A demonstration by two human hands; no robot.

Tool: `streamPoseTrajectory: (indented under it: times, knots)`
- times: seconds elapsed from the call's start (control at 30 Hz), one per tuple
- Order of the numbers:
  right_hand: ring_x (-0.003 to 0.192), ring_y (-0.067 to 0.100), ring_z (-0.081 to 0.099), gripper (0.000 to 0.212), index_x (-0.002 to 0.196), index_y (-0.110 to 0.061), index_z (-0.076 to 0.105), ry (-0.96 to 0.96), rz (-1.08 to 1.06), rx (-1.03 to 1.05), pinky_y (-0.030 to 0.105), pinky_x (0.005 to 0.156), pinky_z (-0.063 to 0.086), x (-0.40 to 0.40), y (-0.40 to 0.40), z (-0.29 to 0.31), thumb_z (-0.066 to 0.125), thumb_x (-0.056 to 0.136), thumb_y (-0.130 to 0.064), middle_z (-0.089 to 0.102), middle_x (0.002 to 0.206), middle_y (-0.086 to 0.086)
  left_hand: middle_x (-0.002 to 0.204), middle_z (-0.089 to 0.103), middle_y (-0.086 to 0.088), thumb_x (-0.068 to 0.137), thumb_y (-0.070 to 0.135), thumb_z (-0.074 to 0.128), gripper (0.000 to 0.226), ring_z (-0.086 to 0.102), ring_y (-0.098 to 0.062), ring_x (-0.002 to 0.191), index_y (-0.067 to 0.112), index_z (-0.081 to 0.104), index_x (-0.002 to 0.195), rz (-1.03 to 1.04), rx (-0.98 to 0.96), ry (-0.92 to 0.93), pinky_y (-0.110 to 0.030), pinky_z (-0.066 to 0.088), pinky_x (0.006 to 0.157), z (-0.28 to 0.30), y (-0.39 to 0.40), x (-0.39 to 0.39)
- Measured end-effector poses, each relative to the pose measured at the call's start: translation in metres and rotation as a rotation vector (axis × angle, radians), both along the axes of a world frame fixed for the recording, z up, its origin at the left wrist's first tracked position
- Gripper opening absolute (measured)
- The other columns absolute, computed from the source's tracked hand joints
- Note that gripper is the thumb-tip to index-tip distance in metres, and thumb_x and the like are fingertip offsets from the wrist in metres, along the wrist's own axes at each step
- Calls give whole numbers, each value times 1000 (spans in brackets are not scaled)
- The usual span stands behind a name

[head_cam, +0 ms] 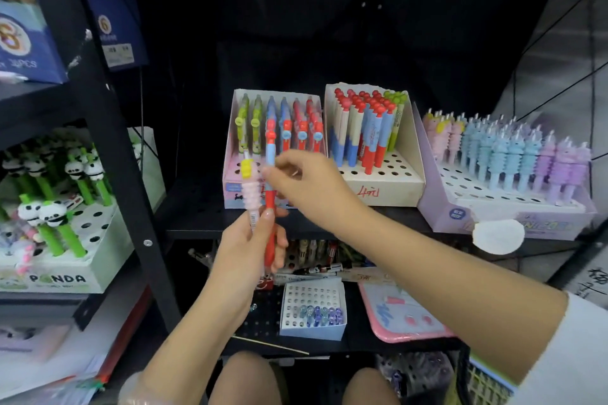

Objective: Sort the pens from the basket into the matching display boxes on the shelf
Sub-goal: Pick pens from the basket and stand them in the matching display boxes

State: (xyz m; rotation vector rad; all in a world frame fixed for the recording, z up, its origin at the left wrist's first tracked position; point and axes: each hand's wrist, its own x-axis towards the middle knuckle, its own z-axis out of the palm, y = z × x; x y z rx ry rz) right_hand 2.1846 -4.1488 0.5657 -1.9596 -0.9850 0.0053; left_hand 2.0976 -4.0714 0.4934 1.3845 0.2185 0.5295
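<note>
My left hand grips two upright pens in front of the shelf: a pink ribbed pen with a yellow top and a red and blue pen. My right hand pinches the red and blue pen near its blue upper part. Behind them stands a pink display box of green, blue and red pens. To its right is a cream box holding red, blue and cream pens. A lilac box at the right holds pink, blue and purple ribbed pens. The yellow basket shows at the bottom right.
A panda pen box stands on the left shelf behind a black upright post. The lower shelf holds a small white box with several blue pens, a pink tray and loose pens. My knees show at the bottom.
</note>
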Motion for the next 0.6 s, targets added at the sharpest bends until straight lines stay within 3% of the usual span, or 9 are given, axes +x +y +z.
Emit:
streamPoseTrajectory:
  times: [0.07,0.17,0.3,0.47,0.53,0.6]
  knots:
    - [61,7,51,25,84,-1,60,72,-6,24,21,60,50,1,-12,-3,57,91,-24,55,68,2,58,57,1,98,28,40,25,47,-11,42,14,60,92,-44,-4,-3,-21,39,41,0,-11,5]
    - [51,0,55,15,81,-12,55,93,-75,164,14,51,47,13,-34,4,53,93,-21,59,65,-2,62,61,1,97,30,40,25,52,-13,44,13,58,97,-94,-20,38,-21,42,42,0,-21,10]
    - [52,2,60,15,81,-25,47,-56,-296,324,17,51,50,46,-76,18,47,96,-22,61,67,-2,54,52,8,99,25,38,22,33,-8,36,17,58,98,-55,35,117,-17,27,34,-3,-26,16]
    - [67,29,63,15,85,-15,43,-307,-549,277,46,65,52,88,-112,25,46,97,-23,63,74,17,52,43,12,99,23,38,23,27,-4,39,18,59,91,-50,105,147,-15,23,36,-3,-34,24]
    - [69,31,63,14,88,-12,43,-331,-551,246,36,71,52,100,-114,22,46,97,-22,64,75,17,50,41,14,99,23,37,24,28,-2,40,19,60,93,-52,136,140,-13,25,37,-5,-38,27]
    - [72,28,63,12,91,-12,46,-337,-517,135,6,75,43,106,-111,14,45,98,-22,66,78,14,51,42,15,99,23,38,22,30,-2,41,20,59,93,-49,146,128,-13,27,38,-6,-41,30]
